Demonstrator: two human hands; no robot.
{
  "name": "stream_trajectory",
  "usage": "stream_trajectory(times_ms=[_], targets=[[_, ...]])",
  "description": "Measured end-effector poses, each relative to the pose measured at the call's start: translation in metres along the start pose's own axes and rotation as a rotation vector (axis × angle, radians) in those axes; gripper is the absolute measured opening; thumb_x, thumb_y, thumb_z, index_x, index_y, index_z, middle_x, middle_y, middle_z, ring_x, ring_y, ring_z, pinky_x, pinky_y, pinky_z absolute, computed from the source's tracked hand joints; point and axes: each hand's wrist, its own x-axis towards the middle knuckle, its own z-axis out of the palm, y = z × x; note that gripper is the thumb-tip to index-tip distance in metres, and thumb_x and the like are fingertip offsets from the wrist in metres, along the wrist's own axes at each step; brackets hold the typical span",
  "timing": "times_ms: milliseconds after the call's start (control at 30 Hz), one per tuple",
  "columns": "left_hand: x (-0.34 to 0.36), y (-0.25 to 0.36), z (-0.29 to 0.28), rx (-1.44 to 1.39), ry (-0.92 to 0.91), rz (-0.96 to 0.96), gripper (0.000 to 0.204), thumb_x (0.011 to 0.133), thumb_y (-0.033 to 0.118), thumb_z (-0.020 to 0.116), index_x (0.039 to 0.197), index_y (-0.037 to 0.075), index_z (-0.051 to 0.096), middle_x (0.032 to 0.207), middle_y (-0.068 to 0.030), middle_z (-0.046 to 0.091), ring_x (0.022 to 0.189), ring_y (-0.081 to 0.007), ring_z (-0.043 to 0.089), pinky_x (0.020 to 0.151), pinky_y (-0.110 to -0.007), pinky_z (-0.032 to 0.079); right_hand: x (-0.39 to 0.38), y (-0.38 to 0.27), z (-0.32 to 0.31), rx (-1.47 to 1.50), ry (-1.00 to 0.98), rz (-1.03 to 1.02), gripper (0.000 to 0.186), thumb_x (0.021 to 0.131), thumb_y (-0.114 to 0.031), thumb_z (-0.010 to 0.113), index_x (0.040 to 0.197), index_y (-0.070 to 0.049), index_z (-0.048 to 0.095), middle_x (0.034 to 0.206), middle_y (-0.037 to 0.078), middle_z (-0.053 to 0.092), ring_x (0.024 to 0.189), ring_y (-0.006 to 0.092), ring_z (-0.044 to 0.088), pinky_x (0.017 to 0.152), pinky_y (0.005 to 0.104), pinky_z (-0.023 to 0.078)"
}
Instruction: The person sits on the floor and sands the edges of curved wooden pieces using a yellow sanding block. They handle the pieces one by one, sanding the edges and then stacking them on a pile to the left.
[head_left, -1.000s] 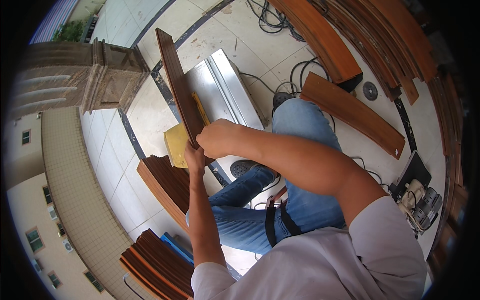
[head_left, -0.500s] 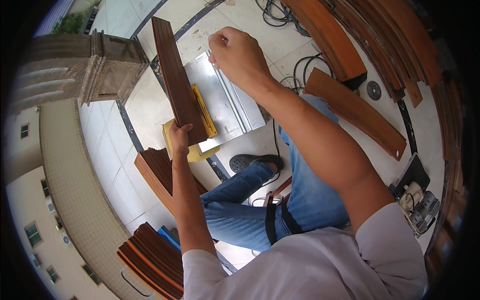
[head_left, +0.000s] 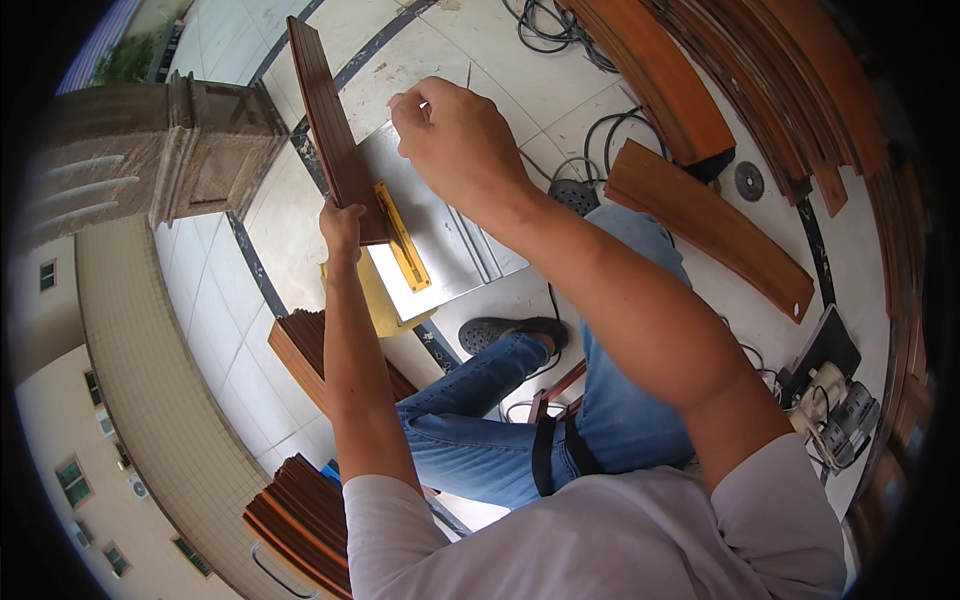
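Note:
My left hand (head_left: 341, 228) grips the near end of a long dark-brown wooden plank (head_left: 335, 120), which runs away from me along a silver metal saw table (head_left: 475, 255) on a yellow base (head_left: 370, 300). A slotted yellow insert (head_left: 407, 245) lies in the tabletop, just right of the plank's near end. My right hand (head_left: 450, 140) is raised over the table, right of the plank, with its fingers curled in; anything they hold is hidden. It covers part of the tabletop.
Stacked planks lie at lower left (head_left: 300, 530) and upper right (head_left: 780, 70); a loose board (head_left: 705, 225) is right of my knee. Coiled cables (head_left: 540, 30), a round blade (head_left: 749, 180) and a power strip (head_left: 845, 425) sit on the floor. A stone railing (head_left: 200, 150) borders the left.
My right hand has left the plank and risen over the table. My left hand has slid the plank away from me, uncovering more of the yellow insert.

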Motion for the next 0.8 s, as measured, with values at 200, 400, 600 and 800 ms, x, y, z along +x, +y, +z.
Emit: stream_trajectory(times_ms=[200, 400, 600, 800], targets=[[0.005, -0.006, 0.001, -0.004, -0.004, -0.005, 0.052, 0.078, -0.002, 0.064, 0.13, -0.004, 0.065, 0.117, -0.0135, 0.074, 0.101, -0.0226, 0.071, 0.093, -0.033, 0.054, 0.001, -0.001, 0.004, -0.06, 0.006, 0.01, 0.037, 0.101, -0.032, 0.056, 0.102, 0.001, 0.072, 0.082, 0.019, 0.074, 0.077, 0.035, 0.073, 0.076, 0.0441, 0.057], [-0.001, -0.009, -0.001, 0.003, -0.004, -0.012, 0.053, 0.078, -0.002, 0.064, 0.131, -0.005, 0.064, 0.118, -0.0142, 0.074, 0.102, -0.0233, 0.071, 0.093, -0.033, 0.054, -0.003, -0.002, 0.004, -0.09, 0.014, -0.009, 0.037, 0.101, -0.031, 0.055, 0.099, 0.003, 0.071, 0.083, 0.023, 0.073, 0.08, 0.0418, 0.072, 0.078, 0.0476, 0.056], [-0.009, -0.011, -0.005, -0.021, -0.022, -0.011, 0.052, 0.079, -0.003, 0.064, 0.13, -0.006, 0.064, 0.118, -0.0148, 0.073, 0.102, -0.0239, 0.071, 0.094, -0.034, 0.054, -0.003, -0.001, 0.003, -0.099, -0.012, 0.001, 0.038, 0.101, -0.031, 0.055, 0.099, 0.003, 0.071, 0.087, 0.025, 0.073, 0.083, 0.0432, 0.071, 0.079, 0.0488, 0.056], [0.005, -0.012, -0.014, -0.102, -0.065, -0.008, 0.049, 0.079, -0.003, 0.065, 0.128, -0.007, 0.065, 0.117, -0.0153, 0.073, 0.101, -0.0237, 0.071, 0.092, -0.033, 0.054, -0.009, -0.003, 0.008, -0.095, -0.021, -0.061, 0.04, 0.102, -0.03, 0.051, 0.089, 0.004, 0.068, 0.083, 0.026, 0.072, 0.079, 0.0424, 0.073, 0.076, 0.0493, 0.059]])
